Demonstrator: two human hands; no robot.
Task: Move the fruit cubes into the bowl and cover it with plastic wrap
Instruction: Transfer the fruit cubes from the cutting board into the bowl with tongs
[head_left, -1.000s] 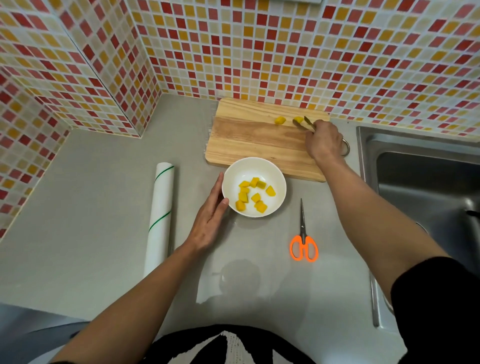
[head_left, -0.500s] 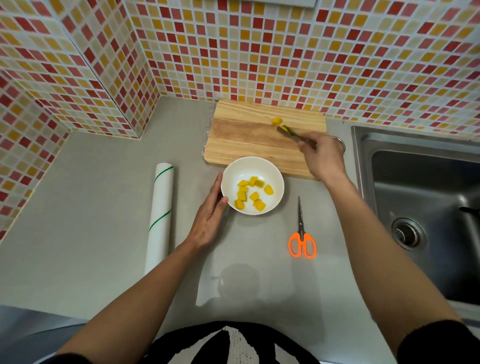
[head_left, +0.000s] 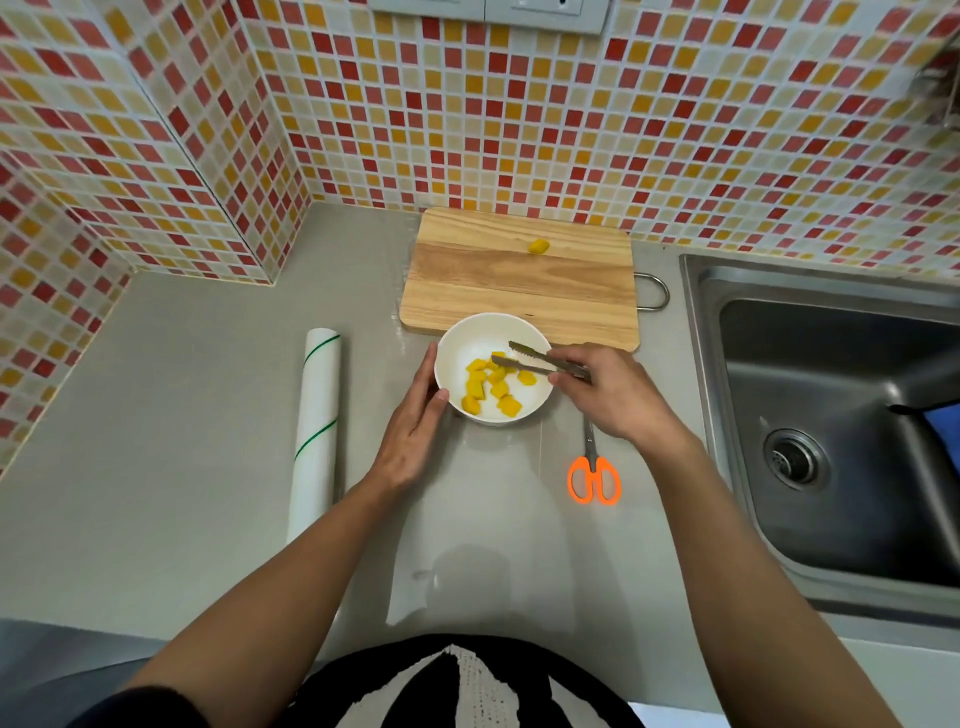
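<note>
Right hand (head_left: 618, 397): grip holds tongs (head_left: 540, 361), tips apart over bowl (head_left: 491, 332).
Left hand (head_left: 413, 426): open, flat against bowl's side.
Board (head_left: 493, 280): one fruit cube (head_left: 538, 246) (yellow).

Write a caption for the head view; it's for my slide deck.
Right hand holds tongs over the bowl of fruit cubes; one cube remains on the board.

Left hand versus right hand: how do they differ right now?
The left hand lies open against the bowl's outer left wall, holding nothing; the right hand grips metal tongs. The left rests on the counter; the right hangs beside the bowl's right edge. Both are bare.
</note>
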